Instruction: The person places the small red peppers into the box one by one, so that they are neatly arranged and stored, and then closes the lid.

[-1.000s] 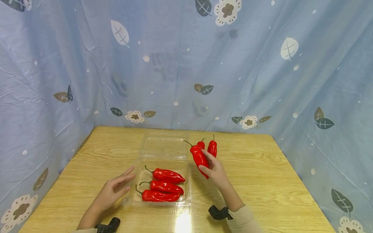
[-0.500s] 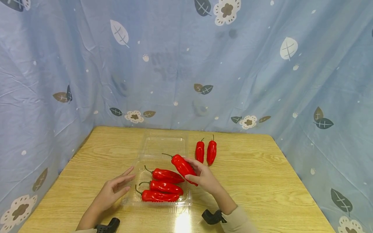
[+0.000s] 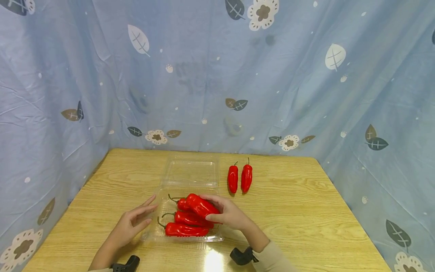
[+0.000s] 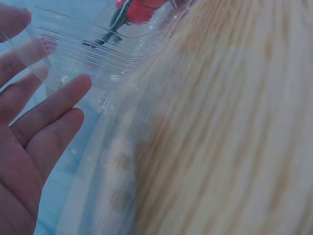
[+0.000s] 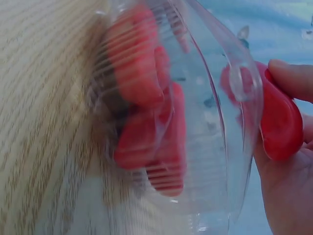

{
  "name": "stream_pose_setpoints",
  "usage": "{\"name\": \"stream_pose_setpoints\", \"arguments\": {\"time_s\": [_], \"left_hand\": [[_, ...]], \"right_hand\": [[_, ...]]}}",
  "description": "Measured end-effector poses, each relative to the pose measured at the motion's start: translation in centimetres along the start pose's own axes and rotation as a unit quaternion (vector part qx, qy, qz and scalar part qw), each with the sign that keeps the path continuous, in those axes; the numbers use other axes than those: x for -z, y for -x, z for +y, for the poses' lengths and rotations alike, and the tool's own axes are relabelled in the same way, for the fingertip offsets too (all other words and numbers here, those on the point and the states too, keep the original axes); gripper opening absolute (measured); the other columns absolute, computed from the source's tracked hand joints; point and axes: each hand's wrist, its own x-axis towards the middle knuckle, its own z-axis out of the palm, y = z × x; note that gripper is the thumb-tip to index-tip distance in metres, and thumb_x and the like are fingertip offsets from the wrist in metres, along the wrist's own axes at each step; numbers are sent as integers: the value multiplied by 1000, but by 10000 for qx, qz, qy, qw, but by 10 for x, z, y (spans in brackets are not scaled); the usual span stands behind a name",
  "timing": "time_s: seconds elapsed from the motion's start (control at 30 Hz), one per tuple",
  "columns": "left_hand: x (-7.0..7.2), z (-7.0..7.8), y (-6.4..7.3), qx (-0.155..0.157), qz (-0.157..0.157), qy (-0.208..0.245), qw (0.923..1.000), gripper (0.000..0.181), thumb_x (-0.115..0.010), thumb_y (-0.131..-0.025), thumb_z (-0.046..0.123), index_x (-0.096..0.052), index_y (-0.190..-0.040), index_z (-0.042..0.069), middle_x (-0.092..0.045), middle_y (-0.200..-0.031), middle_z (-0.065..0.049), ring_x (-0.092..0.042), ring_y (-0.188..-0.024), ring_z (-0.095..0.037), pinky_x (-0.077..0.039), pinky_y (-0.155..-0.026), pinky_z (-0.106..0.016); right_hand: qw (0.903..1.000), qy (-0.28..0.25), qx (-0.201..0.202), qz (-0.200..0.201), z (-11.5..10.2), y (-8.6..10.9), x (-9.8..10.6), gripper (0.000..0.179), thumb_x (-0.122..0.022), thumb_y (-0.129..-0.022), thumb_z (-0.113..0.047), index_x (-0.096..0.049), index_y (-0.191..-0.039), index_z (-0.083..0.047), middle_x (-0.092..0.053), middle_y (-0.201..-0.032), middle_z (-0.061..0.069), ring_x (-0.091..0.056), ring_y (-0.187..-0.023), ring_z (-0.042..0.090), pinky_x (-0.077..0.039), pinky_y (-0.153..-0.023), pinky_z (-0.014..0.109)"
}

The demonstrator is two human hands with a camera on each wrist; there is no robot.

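Observation:
My right hand grips a red pepper with a green stem, its thumb on the near side. The pepper lies slanted over the clear plastic clamshell box, overlapping the peppers inside. In the right wrist view its blunt red end shows at the box's rim. Inside the box, three red peppers lie side by side, stems to the left; the nearest pepper is the plainest. My left hand holds nothing, its relaxed fingers at the box's left edge.
The box's clear lid lies folded back behind it. Two more red peppers, a left one and a right one, lie on the wooden table at the back right. A patterned blue curtain closes off the back and sides.
My right hand has carried the pepper left and toward me, from beside the two loose peppers to over the box. My left hand has stayed in place.

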Motion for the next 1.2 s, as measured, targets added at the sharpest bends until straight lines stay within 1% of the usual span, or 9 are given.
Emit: {"name": "stream_pose_setpoints", "arguments": {"time_s": [0.2, 0.27, 0.4, 0.5, 0.6, 0.7, 0.9, 1.1, 1.2], "left_hand": [[0, 0, 0, -23, 16, -17, 10000, 40, -54, -88, -14, -49, -128, -15, -26, -144, -39, -42, -132, -5, -39, -103, -14], [-1, -1, 0, -94, 12, -12, 10000, 40, -53, -88, -15, -48, -127, -17, -26, -144, -39, -41, -133, -6, -39, -103, -14], [-1, -3, 1, -136, 2, -22, 9999, 40, -54, -88, -15, -47, -127, -18, -26, -144, -38, -40, -134, -5, -39, -103, -14], [-1, -3, 1, -53, 7, -38, 10000, 40, -54, -88, -12, -48, -127, -17, -26, -145, -38, -40, -133, -5, -39, -103, -15], [0, -3, 1, -20, -10, -42, 10000, 40, -54, -89, -12, -48, -128, -16, -26, -145, -37, -40, -133, -5, -40, -103, -15], [0, -3, 1, -16, -17, -21, 10000, 40, -54, -89, -12, -48, -128, -15, -26, -145, -37, -41, -133, -6, -40, -102, -15], [0, -1, 0, 34, 18, 5, 10000, 40, -55, -88, -13, -49, -127, -16, -27, -145, -37, -43, -131, -5, -42, -102, -16], [-1, -2, 1, 46, 63, -50, 10000, 39, -55, -88, -12, -50, -127, -16, -28, -145, -36, -45, -130, -4, -41, -102, -15], [-1, -2, 1, 43, 69, -57, 10000, 39, -55, -88, -12, -50, -127, -16, -28, -145, -36, -45, -130, -4, -41, -102, -14]], "right_hand": [[9972, 624, -137, -379, -2, -4, -8, 57, -65, -88, -8, -44, -141, -7, -50, -139, 15, -51, -121, 17, -46, -97, 20], [9956, 748, -186, -528, -2, -5, -11, 57, -64, -89, -8, -44, -141, -9, -51, -138, 14, -51, -119, 16, -47, -96, 21], [9923, 926, -380, -734, -4, -7, -16, 57, -64, -88, -7, -45, -141, -14, -51, -138, 10, -50, -116, 12, -47, -94, 20], [9906, 1004, -479, -797, -5, -8, -18, 57, -65, -88, -7, -45, -141, -16, -51, -138, 8, -49, -115, 12, -46, -94, 19], [9892, 1113, -452, -838, -5, -9, -19, 56, -65, -88, -6, -47, -140, -15, -50, -139, 7, -48, -118, 13, -45, -96, 19], [9873, 1225, -454, -901, -5, -10, -18, 55, -65, -88, -7, -48, -139, -16, -49, -141, 6, -47, -119, 13, -44, -97, 20], [9825, 1380, -608, -1095, -6, -11, -18, 54, -66, -88, -12, -49, -139, -21, -47, -142, 2, -45, -120, 12, -44, -97, 21], [9781, 1552, -698, -1196, -6, -13, -19, 54, -67, -87, -13, -50, -138, -22, -47, -143, -3, -41, -125, 11, -40, -101, 23], [9750, 1725, -675, -1228, -5, -14, -19, 54, -68, -87, -13, -51, -137, -22, -47, -142, -4, -40, -127, 11, -39, -104, 24]]}}
